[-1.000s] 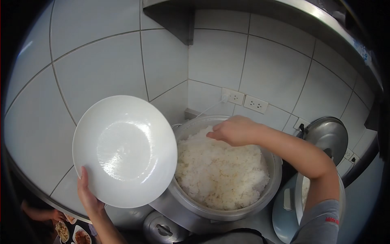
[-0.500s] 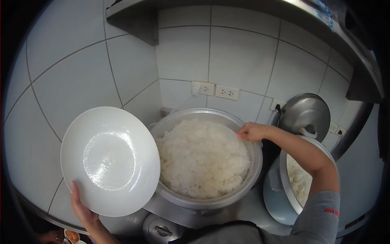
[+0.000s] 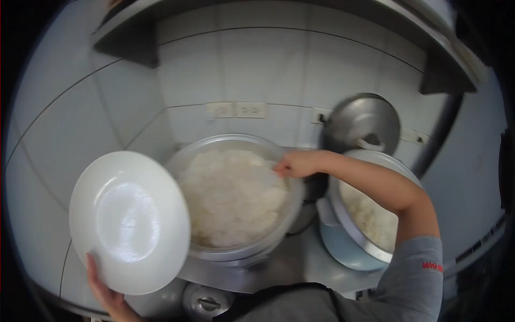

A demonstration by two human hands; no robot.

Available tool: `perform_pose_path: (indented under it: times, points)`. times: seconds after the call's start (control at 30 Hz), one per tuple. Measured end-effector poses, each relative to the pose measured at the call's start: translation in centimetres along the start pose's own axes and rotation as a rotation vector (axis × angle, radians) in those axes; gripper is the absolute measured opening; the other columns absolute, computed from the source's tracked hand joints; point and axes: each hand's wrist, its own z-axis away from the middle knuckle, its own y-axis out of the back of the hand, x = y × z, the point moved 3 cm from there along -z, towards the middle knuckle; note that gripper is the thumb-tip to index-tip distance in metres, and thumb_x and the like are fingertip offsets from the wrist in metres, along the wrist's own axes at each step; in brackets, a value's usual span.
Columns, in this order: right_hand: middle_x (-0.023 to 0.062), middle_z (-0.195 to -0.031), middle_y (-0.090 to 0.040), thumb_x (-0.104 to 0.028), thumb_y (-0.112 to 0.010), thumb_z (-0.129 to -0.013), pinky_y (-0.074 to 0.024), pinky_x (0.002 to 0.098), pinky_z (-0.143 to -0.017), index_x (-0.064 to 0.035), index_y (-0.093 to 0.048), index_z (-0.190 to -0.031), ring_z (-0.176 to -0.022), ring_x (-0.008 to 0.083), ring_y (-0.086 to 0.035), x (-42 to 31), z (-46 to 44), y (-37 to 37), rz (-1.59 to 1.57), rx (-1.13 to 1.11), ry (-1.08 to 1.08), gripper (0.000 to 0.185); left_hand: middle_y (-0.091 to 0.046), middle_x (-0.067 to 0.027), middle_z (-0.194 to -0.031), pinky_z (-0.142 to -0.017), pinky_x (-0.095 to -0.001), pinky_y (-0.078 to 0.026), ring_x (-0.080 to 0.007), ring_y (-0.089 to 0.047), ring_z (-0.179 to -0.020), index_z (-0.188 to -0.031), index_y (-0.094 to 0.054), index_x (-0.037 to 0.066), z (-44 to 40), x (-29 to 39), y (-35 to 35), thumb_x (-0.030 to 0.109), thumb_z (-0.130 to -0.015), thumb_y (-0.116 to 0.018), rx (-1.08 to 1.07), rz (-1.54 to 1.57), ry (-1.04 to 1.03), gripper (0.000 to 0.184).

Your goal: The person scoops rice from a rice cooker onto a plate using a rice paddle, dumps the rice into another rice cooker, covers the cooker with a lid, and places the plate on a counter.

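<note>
My left hand [image 3: 104, 290] grips a large white plate [image 3: 129, 222] by its lower edge, with the thumb on the rim. The plate is tilted, its bare inner face towards me. Just right of it stands a wide metal pot [image 3: 241, 255] heaped with cooked white rice [image 3: 230, 198]. My right hand [image 3: 296, 163] reaches over that pot's right rim, fingers closed and pointing down at the rice. Whatever they hold blends into the rice, so I cannot make it out.
At the right, a second pot [image 3: 331, 214] with rice stands under my right forearm. A metal lid [image 3: 365, 121] leans upright behind it. A small lidded pot [image 3: 208, 301] sits at the front. Wall sockets [image 3: 236, 110] and a metal shelf [image 3: 289, 9] are at the back.
The view has turned to the right, so the pots and wall appear shifted left. My left hand still holds the plate. My right hand remains at the big pot's right side, fingers closed.
</note>
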Motion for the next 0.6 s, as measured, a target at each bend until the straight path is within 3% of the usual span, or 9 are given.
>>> perform_pose_path:
  times: [0.03, 0.07, 0.13, 0.17, 0.23, 0.3, 0.37, 0.47, 0.6]
  points:
    - [0.0083, -0.058, -0.053, -0.016, -0.05, -0.087, -0.0421, 0.0343, -0.056, -0.0044, -0.06, -0.092, -0.056, 0.0174, -0.049, 0.2, 1.4, 1.0, 0.042, 0.054, 0.013, 0.016, -0.05, -0.0163, -0.124, -0.091, -0.0392, -0.045, -0.0268, -0.052, -0.11, -0.129, -0.039, -0.002, 0.5, -0.4, -0.3, 0.033, -0.089, -0.053, -0.038, 0.023, 0.076, 0.055]
    - [0.0072, -0.058, -0.052, -0.016, -0.049, -0.087, -0.0425, 0.0335, -0.056, -0.0046, -0.06, -0.093, -0.057, 0.0164, -0.05, 0.2, 3.1, 2.3, 0.082, 0.109, 0.026, 0.016, -0.051, -0.015, -0.124, -0.091, -0.0401, -0.046, -0.027, -0.053, -0.11, -0.129, -0.041, -0.001, 1.5, -0.8, -0.7, 0.033, -0.09, -0.051, -0.114, -0.129, -0.073, 0.053]
    - [0.005, -0.071, -0.058, -0.015, -0.051, -0.089, -0.0444, 0.0293, -0.06, -0.0045, -0.059, -0.112, -0.062, 0.0118, -0.051, -0.7, 8.1, 5.8, -0.147, 0.081, -0.415, 0.026, -0.051, -0.0139, -0.124, -0.091, -0.0414, -0.047, -0.0275, -0.054, -0.109, -0.128, -0.042, 0.001, 2.5, -1.8, -2.4, 0.033, -0.091, -0.05, -0.177, -0.15, -0.084, 0.05]
    - [0.0051, -0.075, -0.059, -0.014, -0.05, -0.09, -0.0453, 0.0292, -0.063, -0.0039, -0.057, -0.113, -0.066, 0.0129, -0.052, -0.7, 11.1, 7.0, -0.181, 0.158, -0.463, 0.026, -0.051, -0.0142, -0.124, -0.09, -0.0418, -0.047, -0.0278, -0.054, -0.109, -0.129, -0.042, 0.001, 2.5, -2.2, -2.9, 0.033, -0.091, -0.049, -0.153, -0.031, 0.058, 0.05]
    - [0.0096, -0.073, -0.061, -0.014, -0.052, -0.084, -0.0468, 0.0344, -0.064, -0.0045, -0.062, -0.095, -0.064, 0.0218, -0.057, 2.1, 17.0, 7.7, -0.014, 0.296, -0.412, 0.017, -0.051, -0.015, -0.124, -0.089, -0.0423, -0.048, -0.0284, -0.054, -0.108, -0.129, -0.041, 0.0, 3.7, -3.7, -4.6, 0.032, -0.092, -0.048, -0.138, 0.106, 0.238, 0.049]
    - [0.0078, -0.081, -0.063, -0.012, -0.052, -0.084, -0.0444, 0.0386, -0.074, -0.0089, -0.064, -0.094, -0.079, 0.0222, -0.059, 6.5, 23.8, 7.2, 0.458, 0.351, -0.561, 0.016, -0.052, -0.0158, -0.124, -0.088, -0.0426, -0.049, -0.0291, -0.055, -0.107, -0.128, -0.041, 0.0, 6.0, -5.1, -6.9, 0.031, -0.092, -0.047, -0.169, 0.144, 0.31, 0.048]
    - [0.005, -0.086, -0.063, -0.011, -0.053, -0.081, -0.0379, 0.0435, -0.085, -0.0152, -0.067, -0.089, -0.092, 0.022, -0.055, 9.2, 30.3, 5.5, 0.673, 0.432, -0.78, 0.017, -0.052, -0.0165, -0.123, -0.088, -0.0428, -0.049, -0.0293, -0.055, -0.106, -0.127, -0.042, -0.001, 8.4, -7.2, -9.3, 0.03, -0.092, -0.047, -0.182, 0.178, 0.351, 0.047]
    - [0.0028, -0.087, -0.063, -0.011, -0.054, -0.076, -0.0325, 0.044, -0.09, -0.0181, -0.069, -0.081, -0.097, 0.0194, -0.051, 11.5, 35.1, 3.2, 0.873, 0.267, -0.909, 0.018, -0.053, -0.0169, -0.121, -0.088, -0.0423, -0.049, -0.0293, -0.056, -0.105, -0.125, -0.044, -0.002, 12.2, -9.9, -14.3, 0.028, -0.092, -0.048, -0.252, 0.188, 0.415, 0.045]
    - [0.0031, -0.084, -0.063, -0.014, -0.055, -0.071, -0.033, 0.0423, -0.091, -0.011, -0.068, -0.076, -0.094, 0.0203, -0.052, 14.6, 34.5, 1.4, 1.047, 0.498, -0.668, 0.014, -0.055, -0.0163, -0.119, -0.087, -0.041, -0.048, -0.0289, -0.057, -0.103, -0.124, -0.045, -0.003, 17.6, -14.6, -19.1, 0.027, -0.092, -0.049, -0.319, 0.153, 0.514, 0.044]
